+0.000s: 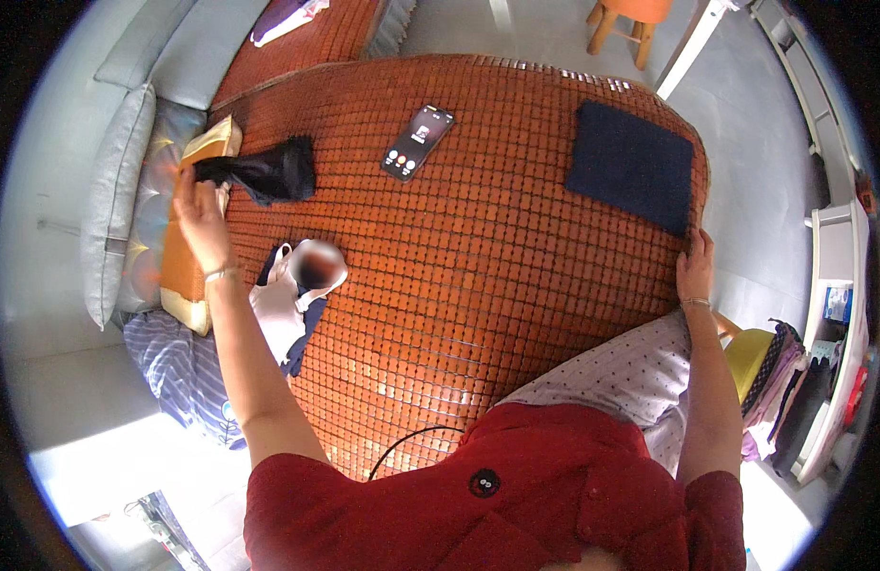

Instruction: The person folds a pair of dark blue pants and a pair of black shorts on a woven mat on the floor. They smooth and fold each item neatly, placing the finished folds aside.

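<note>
At the left, my left hand [200, 214] has its fingertips closed on the end of a black cloth [273, 171], beside a tan cushion with cream trim [183, 257]. My right hand [694, 266] rests at the right edge of the orange-brown tiled mat [459, 285], fingers slightly apart, just below a folded navy cloth [628, 164]. A phone with its screen lit [416, 143] lies near the upper middle. Below the black cloth, a pale pink garment [275, 314] lies over a dark one, partly behind my left arm.
Grey cushions [116, 209] and a blue striped cloth [168, 366] line the left. An orange-topped stool [633, 14] stands beyond the mat. A white shelf unit [833, 228] and hanging clothes [773, 381] are at right. A black cable [406, 438] curves near my body.
</note>
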The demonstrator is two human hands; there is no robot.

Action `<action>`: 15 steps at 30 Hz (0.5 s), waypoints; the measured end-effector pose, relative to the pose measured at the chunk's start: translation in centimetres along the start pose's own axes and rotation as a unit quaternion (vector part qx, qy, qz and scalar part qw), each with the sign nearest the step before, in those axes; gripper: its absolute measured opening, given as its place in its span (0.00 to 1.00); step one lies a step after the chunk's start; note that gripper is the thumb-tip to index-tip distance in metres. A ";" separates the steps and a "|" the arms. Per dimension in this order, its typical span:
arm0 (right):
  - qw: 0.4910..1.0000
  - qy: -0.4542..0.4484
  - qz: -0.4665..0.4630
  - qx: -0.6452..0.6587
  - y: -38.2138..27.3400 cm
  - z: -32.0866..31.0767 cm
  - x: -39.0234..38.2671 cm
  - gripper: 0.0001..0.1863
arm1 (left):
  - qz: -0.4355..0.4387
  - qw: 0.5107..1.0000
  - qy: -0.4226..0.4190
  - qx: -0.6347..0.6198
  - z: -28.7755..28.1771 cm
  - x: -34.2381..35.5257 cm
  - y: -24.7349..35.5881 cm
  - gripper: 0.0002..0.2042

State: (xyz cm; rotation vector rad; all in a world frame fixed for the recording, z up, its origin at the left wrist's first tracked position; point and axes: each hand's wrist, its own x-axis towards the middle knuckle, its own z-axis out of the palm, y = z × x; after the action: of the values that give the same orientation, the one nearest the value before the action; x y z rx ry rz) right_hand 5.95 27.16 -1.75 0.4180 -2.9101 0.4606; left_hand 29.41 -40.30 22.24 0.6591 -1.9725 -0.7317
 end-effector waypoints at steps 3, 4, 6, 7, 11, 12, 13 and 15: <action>0.999 0.033 -0.008 0.036 -1.7 -1.9 0.2 0.26 | 0.052 0.996 0.029 -0.073 -0.1 -2.4 13.6 0.17; 0.997 0.047 -0.015 0.054 -3.2 -3.0 0.1 0.25 | 0.063 0.991 0.032 -0.112 0.0 -3.6 16.9 0.17; 0.991 0.107 -0.040 0.066 -5.5 -4.8 -0.3 0.23 | 0.136 0.982 0.041 -0.125 1.0 -6.0 21.7 0.16; 0.992 0.075 0.001 0.100 -6.7 -5.5 -0.7 0.22 | 0.143 0.983 0.051 -0.103 1.7 -7.5 23.5 0.15; 0.955 0.138 -0.026 0.262 -8.8 -5.6 -3.2 0.15 | 0.136 0.975 -0.146 -0.102 8.1 -15.1 23.3 0.04; 0.950 0.107 -0.019 0.292 -9.5 -6.0 -4.1 0.15 | 0.119 0.947 -0.268 -0.134 10.5 -17.7 23.0 0.04; 0.940 0.063 0.000 0.335 -10.1 -6.1 -5.0 0.16 | 0.107 0.897 -0.409 -0.131 13.4 -20.1 20.7 0.05; 0.946 0.002 -0.042 0.323 -9.5 -5.8 -6.3 0.19 | 0.081 0.763 -0.636 -0.085 17.4 -23.3 19.5 0.08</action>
State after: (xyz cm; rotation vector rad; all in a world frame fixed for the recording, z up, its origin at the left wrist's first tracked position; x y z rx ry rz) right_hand 15.43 21.93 5.00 0.6119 -2.6500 1.3988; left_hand 21.53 -6.86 15.81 -0.2964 -3.0334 -1.4498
